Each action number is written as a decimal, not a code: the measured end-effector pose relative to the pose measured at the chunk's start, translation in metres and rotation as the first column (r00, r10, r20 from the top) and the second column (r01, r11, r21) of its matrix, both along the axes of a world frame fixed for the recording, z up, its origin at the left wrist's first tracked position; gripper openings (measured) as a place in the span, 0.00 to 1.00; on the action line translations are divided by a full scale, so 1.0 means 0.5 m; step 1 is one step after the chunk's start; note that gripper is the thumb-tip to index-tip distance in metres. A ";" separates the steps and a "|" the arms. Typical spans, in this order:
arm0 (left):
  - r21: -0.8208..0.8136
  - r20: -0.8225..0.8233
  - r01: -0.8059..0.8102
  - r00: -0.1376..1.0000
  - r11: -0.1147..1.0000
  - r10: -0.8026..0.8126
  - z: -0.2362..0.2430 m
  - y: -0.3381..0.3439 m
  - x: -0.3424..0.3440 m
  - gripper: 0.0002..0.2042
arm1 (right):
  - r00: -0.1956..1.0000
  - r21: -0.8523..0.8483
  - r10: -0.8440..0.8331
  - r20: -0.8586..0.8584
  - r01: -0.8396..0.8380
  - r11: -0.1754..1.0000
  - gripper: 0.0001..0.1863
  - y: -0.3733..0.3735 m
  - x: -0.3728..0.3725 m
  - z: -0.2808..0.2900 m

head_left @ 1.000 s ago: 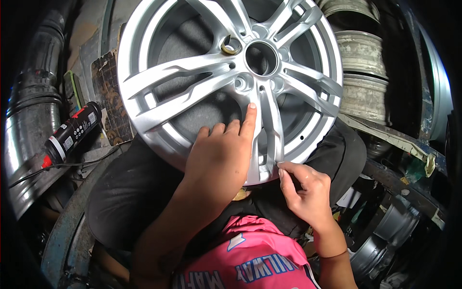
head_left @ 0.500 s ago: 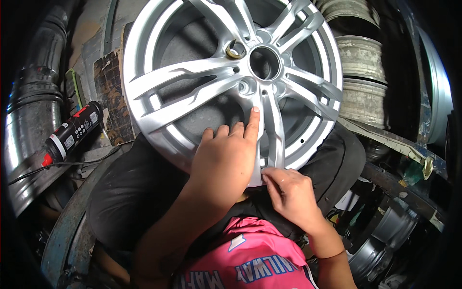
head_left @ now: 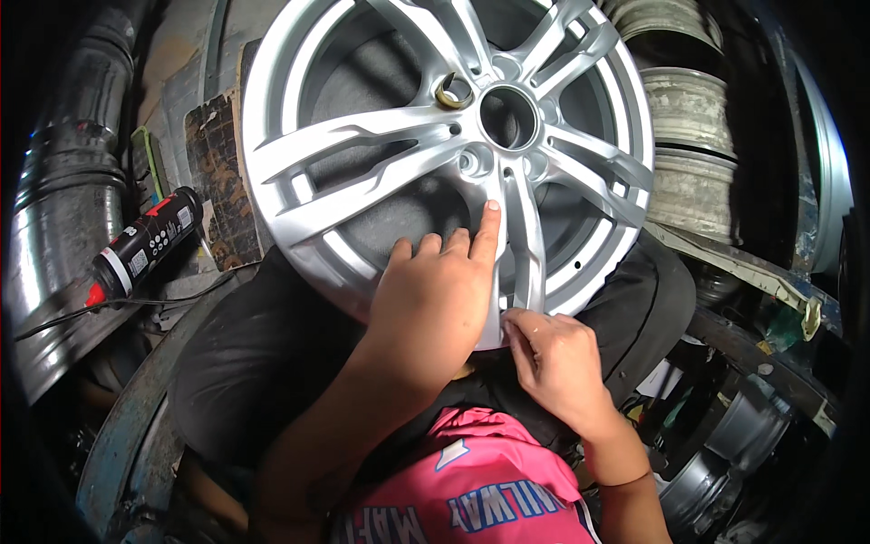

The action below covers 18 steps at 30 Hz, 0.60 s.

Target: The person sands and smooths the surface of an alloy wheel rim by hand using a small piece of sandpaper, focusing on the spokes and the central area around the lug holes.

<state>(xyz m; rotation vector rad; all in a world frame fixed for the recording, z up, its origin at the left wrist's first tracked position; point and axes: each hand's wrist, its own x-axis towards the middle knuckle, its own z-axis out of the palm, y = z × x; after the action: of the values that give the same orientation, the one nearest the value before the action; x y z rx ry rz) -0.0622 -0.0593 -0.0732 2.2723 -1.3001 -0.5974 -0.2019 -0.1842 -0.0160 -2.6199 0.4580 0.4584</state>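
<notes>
A silver alloy wheel rim [head_left: 335, 210] with paired spokes rests across my lap, its round centre hole toward the far side. My left hand [head_left: 441, 295] lies over the near left part of the wheel. Its index finger stretches along a near spoke, with the tip just below a bolt hole. At the near edge, my right hand [head_left: 555, 363] has thumb and fingers pinched together against the base of the same spoke. Whatever is between those fingertips, if anything, is too small to tell. A small roll of yellowish tape [head_left: 454, 92] sits on the wheel beside the centre hole.
To the left lies a black bottle with a red tip [head_left: 149, 243], by a dark cable [head_left: 136, 306] and a worn board [head_left: 222, 181]. Big metallic cylinders [head_left: 72, 190] stand farther left. Stacked wheels [head_left: 693, 113] rise at the far right, with more rims [head_left: 743, 422] low on the right.
The wheel and both hands appear slightly farther right in view, as do the surroundings. Both hands keep nearly the same places on the wheel.
</notes>
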 end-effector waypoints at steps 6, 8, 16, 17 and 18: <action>0.006 -0.019 0.011 1.000 1.000 -0.010 -0.001 0.000 0.000 0.33 | 1.000 -0.026 -0.002 0.007 0.002 1.000 0.05 -0.006 -0.001 0.008; -0.012 -0.020 -0.002 1.000 1.000 0.002 -0.001 -0.002 0.000 0.32 | 1.000 0.009 -0.013 -0.021 0.013 1.000 0.05 0.005 -0.001 0.003; 0.005 -0.016 0.003 1.000 1.000 -0.003 0.003 -0.001 0.002 0.33 | 0.997 -0.032 0.005 0.075 -0.003 0.999 0.06 -0.002 -0.014 0.006; 0.002 -0.015 0.003 1.000 1.000 -0.003 0.004 -0.002 0.003 0.33 | 0.997 -0.035 0.006 0.075 -0.003 0.999 0.06 -0.004 -0.014 0.009; 0.004 -0.028 0.012 1.000 1.000 -0.012 0.004 -0.001 0.003 0.33 | 0.998 -0.052 0.048 0.040 -0.046 0.998 0.07 -0.006 -0.015 0.012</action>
<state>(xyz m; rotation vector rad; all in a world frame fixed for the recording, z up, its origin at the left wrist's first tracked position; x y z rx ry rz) -0.0605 -0.0596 -0.0709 2.2533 -1.3010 -0.6340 -0.2093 -0.1870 -0.0101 -2.6890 0.4001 0.4125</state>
